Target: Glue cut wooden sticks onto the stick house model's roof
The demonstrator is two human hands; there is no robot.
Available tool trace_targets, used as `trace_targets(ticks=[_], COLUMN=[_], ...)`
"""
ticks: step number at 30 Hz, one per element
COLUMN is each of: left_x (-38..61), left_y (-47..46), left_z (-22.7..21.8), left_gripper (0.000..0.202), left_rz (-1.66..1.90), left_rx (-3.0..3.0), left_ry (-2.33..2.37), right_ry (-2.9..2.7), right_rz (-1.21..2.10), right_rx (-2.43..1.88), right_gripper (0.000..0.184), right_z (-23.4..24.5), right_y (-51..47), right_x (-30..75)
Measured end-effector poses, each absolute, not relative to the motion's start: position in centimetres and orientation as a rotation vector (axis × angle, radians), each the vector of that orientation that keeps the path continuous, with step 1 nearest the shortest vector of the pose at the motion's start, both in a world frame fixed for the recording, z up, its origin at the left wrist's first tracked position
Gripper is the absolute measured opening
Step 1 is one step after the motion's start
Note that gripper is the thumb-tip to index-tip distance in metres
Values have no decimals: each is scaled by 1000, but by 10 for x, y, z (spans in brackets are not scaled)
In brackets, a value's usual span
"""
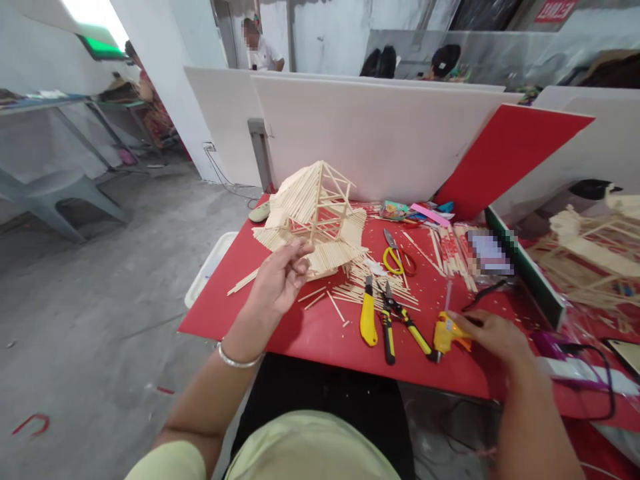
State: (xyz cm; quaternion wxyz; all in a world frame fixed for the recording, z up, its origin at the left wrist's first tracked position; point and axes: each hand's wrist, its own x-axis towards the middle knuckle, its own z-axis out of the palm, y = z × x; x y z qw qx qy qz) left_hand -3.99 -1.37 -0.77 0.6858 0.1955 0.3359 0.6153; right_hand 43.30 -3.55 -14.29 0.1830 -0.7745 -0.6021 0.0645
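A single head-worn camera looks forward and down from above the wearer's lap [340, 387], close over the left hand [280, 277] and right hand [495, 337], across the red tabletop [315, 337] toward white boards [370, 133] beyond.

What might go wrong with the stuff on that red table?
The glue gun at the right hand has its tip near the cutters; glue might drip on them. The knife lies near the table's front edge, so a bump could knock it off. The left hand is close to the stick house and might jolt it.
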Motion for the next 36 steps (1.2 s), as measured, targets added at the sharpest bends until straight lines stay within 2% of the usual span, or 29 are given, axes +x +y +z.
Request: trace_targets(ticks=[3,6,12,18,25,31,36], left_x=[-42,-40,-36,-38,-40,-40,-21], left_y=[7,22,38,40,41,-4,-45], left_z=[-5,-5,-3,-7,-8,-8,-54], left_gripper=[16,14,18,21,23,16,16], left_rz=[1388,1414,1408,1405,1400,1530,1482], left_rx=[415,427,516,589,606,644,821], left_ry=[758,733,690,708,753,840,992], right_ry=[-1775,-1681,-1891,-2024,-2035,-1744,-1732], right_rz=[111,-36,316,337,346,273,327], right_rx=[-2239,-1991,-1300,-1019,-1050,-1340,-1695], right_gripper=[40,41,28,22,24,26,29], right_z=[-120,-86,-25,-17,-21,-32,-81], right_y=[-33,-35,-27,-13,-15,-29,-42], right_x=[420,366,225,175,174,199,222])
